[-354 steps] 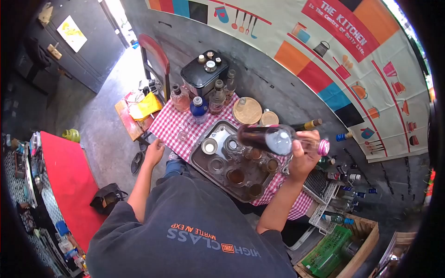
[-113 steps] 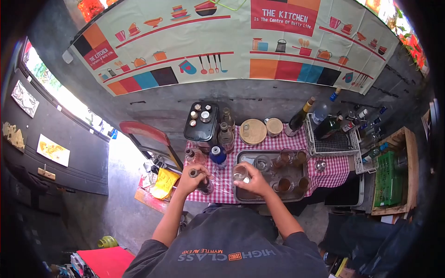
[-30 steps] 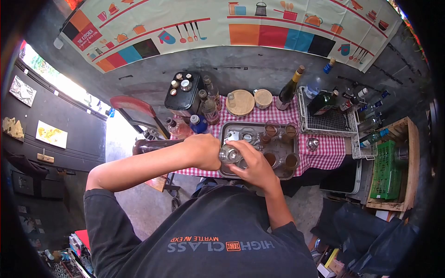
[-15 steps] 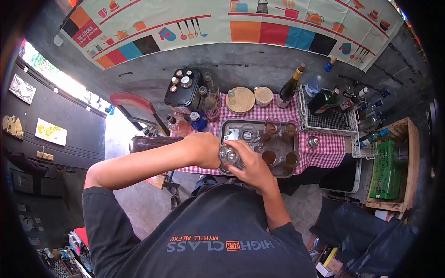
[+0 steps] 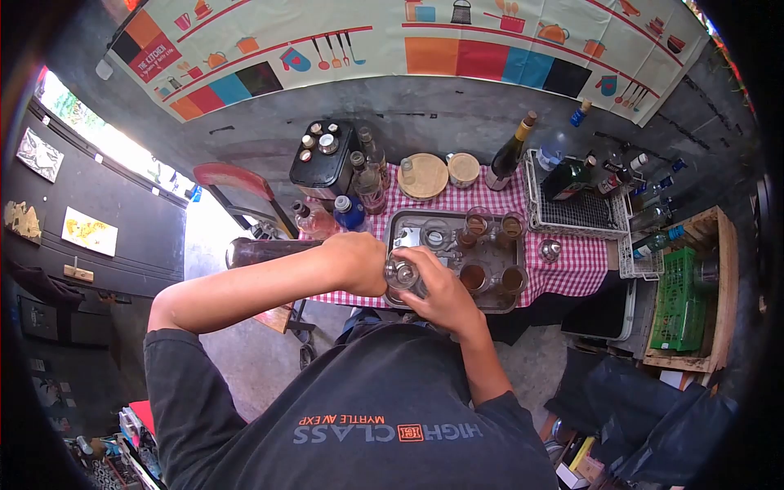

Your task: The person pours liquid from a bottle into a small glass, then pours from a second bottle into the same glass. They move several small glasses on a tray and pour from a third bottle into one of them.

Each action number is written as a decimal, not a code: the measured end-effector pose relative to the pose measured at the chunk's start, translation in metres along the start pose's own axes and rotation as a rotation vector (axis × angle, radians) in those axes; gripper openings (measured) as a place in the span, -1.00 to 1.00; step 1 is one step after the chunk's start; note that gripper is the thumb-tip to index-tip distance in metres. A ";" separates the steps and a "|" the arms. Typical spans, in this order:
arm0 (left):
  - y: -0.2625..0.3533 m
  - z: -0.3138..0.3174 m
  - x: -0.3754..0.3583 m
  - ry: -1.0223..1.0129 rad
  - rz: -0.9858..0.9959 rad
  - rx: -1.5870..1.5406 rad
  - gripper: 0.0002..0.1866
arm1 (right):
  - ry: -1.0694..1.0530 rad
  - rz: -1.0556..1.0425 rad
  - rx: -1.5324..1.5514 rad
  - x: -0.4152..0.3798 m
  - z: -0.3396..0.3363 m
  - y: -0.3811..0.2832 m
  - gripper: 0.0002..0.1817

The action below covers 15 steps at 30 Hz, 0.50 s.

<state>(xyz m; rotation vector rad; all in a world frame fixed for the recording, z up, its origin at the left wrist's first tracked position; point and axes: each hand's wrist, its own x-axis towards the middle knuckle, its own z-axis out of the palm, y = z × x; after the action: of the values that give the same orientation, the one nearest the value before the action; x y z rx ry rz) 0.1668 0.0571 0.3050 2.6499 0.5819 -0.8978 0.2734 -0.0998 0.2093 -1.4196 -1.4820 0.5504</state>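
My left hand (image 5: 356, 263) is closed around the neck end of a dark bottle (image 5: 265, 253), which lies nearly level and points left with its base. Close by, the fingers of my right hand (image 5: 441, 292) wrap round a clear glass (image 5: 403, 276). The two hands meet above the left front part of a grey metal tray (image 5: 457, 214). Brown liquid fills part of several glasses on the tray, among them one at the front (image 5: 472, 278) and one at the right (image 5: 513, 279). The bottle's mouth is hidden by my left hand.
Glass bottles and a black canister (image 5: 323, 167) stand at the back left. Behind the tray are a round wooden lid (image 5: 423, 176), a lidded jar (image 5: 463, 170) and a tall wine bottle (image 5: 508, 155). Wire baskets (image 5: 581, 229) with bottles sit right, beside a wooden crate (image 5: 723, 286).
The glass in my right hand has shifted very slightly to the left and down. Both hands keep their grips, and the bottle has barely moved left.
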 end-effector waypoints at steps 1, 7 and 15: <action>0.000 0.000 0.000 -0.003 0.000 0.001 -0.64 | 0.002 0.001 0.000 0.000 0.000 0.000 -0.37; 0.002 -0.002 -0.001 -0.026 -0.013 0.006 -0.64 | 0.013 -0.001 0.013 0.000 0.003 0.001 -0.38; 0.001 -0.003 -0.002 -0.034 -0.013 0.000 -0.63 | 0.009 0.027 0.044 -0.001 0.007 0.004 -0.38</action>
<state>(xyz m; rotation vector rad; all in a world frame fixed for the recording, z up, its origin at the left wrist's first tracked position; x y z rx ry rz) 0.1670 0.0564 0.3084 2.6283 0.5922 -0.9450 0.2691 -0.0981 0.2030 -1.4072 -1.4373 0.5894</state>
